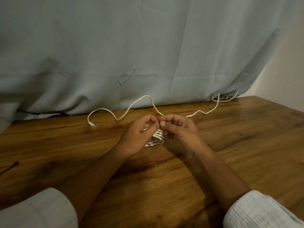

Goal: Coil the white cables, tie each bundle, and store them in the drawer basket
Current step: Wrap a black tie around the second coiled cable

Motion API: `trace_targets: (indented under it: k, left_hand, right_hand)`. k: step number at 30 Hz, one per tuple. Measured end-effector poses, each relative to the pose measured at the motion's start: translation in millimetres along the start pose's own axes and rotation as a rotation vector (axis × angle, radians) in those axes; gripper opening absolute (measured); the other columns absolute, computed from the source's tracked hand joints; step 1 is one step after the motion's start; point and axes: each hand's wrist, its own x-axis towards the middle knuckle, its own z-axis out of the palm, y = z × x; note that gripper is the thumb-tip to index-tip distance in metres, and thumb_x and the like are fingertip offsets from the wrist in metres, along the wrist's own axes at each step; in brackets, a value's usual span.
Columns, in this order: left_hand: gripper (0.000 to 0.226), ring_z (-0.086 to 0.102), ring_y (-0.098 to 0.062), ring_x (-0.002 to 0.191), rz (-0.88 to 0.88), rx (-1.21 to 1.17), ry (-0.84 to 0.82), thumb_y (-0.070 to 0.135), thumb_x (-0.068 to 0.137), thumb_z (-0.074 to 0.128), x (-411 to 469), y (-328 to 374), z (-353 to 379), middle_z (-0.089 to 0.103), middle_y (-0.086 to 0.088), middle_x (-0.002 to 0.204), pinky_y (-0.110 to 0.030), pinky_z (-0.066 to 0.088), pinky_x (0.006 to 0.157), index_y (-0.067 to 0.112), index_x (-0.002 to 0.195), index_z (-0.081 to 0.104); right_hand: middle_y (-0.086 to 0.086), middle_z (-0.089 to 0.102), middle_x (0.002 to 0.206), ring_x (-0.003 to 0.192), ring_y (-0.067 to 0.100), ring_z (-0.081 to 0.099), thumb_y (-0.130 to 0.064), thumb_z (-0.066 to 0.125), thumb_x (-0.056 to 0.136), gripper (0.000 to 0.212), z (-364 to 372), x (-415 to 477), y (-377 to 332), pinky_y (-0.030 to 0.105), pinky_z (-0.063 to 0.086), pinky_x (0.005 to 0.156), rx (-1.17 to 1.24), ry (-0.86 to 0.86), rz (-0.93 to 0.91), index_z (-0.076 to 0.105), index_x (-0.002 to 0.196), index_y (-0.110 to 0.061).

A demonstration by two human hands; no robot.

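Observation:
A coiled white cable bundle (155, 138) sits on the wooden table (246, 132), mostly hidden between my hands. A thin black tie (157, 140) loops around it. My left hand (138, 136) and my right hand (179, 129) meet just above the bundle, thumb and forefinger of each pinching the ends of the tie. A second white cable (131, 106) lies loose and wavy across the far side of the table, its plug end (92, 124) at the left and its other end curled at the back right (225, 97).
A pale grey-blue cloth (148, 55) hangs behind the table's far edge. Another thin black tie (9, 167) lies at the left edge of the table. No drawer basket is in view.

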Motion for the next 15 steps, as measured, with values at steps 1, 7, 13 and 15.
trace_targets:
  k: [1, 7, 13, 15]
  left_hand:
    - [0.013, 0.05, -0.007, 0.055, -0.007, -0.025, -0.002, 0.019, 0.099, 0.062, 0.0, 0.0, 0.2, 0.061, 0.007, 0.06, -0.026, 0.036, 0.057, 0.025, 0.087, 0.065]
    - [0.011, 0.044, -0.02, 0.057, -0.04, -0.104, -0.019, 0.028, 0.098, 0.061, 0.5, 1.0, -0.6, 0.057, -0.009, 0.065, -0.033, 0.033, 0.059, 0.021, 0.092, 0.066]
    - [0.014, 0.056, -0.027, 0.072, -0.055, -0.166, -0.048, 0.03, 0.093, 0.062, 1.9, 4.6, 0.8, 0.065, -0.032, 0.084, -0.038, 0.041, 0.07, 0.017, 0.094, 0.067]
    - [0.014, 0.053, -0.022, 0.074, -0.076, -0.142, -0.044, 0.036, 0.088, 0.061, 2.9, 5.6, 2.1, 0.063, -0.018, 0.079, -0.036, 0.038, 0.07, 0.023, 0.089, 0.068]
  right_hand:
    - [0.007, 0.072, 0.08, 0.059, 0.01, 0.057, 0.002, 0.07, 0.092, 0.019, 1.4, 0.0, 2.3, 0.022, 0.048, 0.057, 0.016, 0.016, 0.002, 0.071, 0.111, -0.002]
    - [0.016, 0.068, 0.089, 0.077, 0.027, 0.055, -0.012, 0.076, 0.09, 0.007, -4.2, 1.8, 9.2, 0.037, 0.046, 0.071, 0.016, -0.043, -0.018, 0.077, 0.096, -0.014]
    - [0.001, 0.07, 0.078, 0.074, 0.012, 0.063, 0.004, 0.066, 0.095, 0.015, 1.0, 2.4, 1.1, 0.025, 0.053, 0.07, -0.041, 0.046, -0.207, 0.067, 0.089, -0.009]
    - [0.004, 0.068, 0.079, 0.076, 0.016, 0.062, 0.005, 0.063, 0.097, 0.015, -1.5, 2.8, -5.9, 0.028, 0.054, 0.072, 0.009, 0.141, -0.268, 0.063, 0.091, -0.009]
